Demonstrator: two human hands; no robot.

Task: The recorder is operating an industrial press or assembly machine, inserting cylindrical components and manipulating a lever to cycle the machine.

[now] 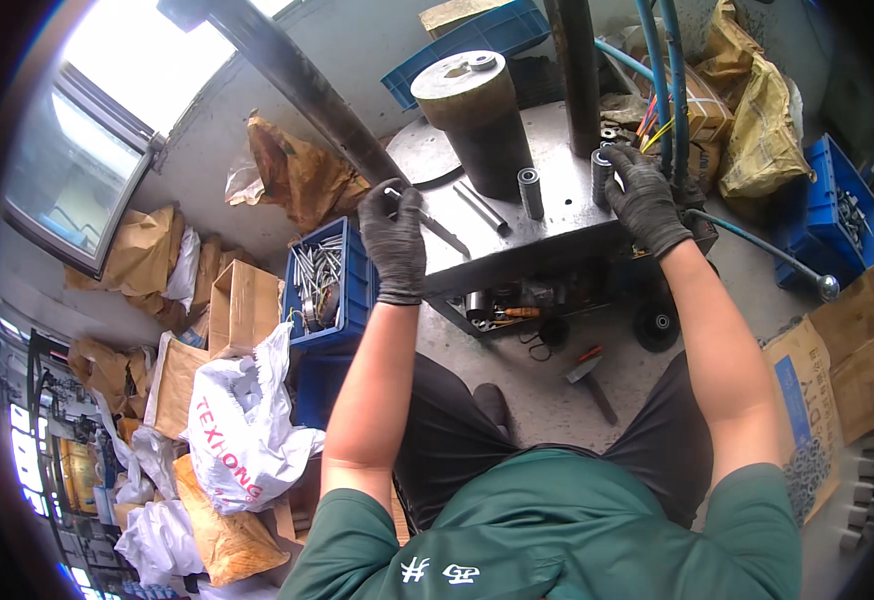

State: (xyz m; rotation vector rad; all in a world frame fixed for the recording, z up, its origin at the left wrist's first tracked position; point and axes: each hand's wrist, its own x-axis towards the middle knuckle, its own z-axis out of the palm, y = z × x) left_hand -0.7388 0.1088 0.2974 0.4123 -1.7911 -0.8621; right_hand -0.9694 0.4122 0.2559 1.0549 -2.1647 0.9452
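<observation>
My left hand (394, 245), in a dark grey glove, is closed on a thin metal rod (447, 237) that slants down to the right above the steel press table (547, 232). My right hand (647, 205), gloved alike, has its fingers curled against an upright stack of bearings (600, 180) at the table's right side. Between the hands, a shorter stack of bearings (529, 193) stands upright. A thicker metal bar (481, 208) lies to its left. Behind them rises a heavy steel cylinder (482, 140) with a small ring (482, 62) on top.
Two steel columns (574, 80) rise from the table. Blue hoses (665, 90) hang at the right, near a lever with a ball end (828, 288). A blue crate of metal pins (329, 280) stands at left. A hammer (594, 385) lies on the floor between my legs.
</observation>
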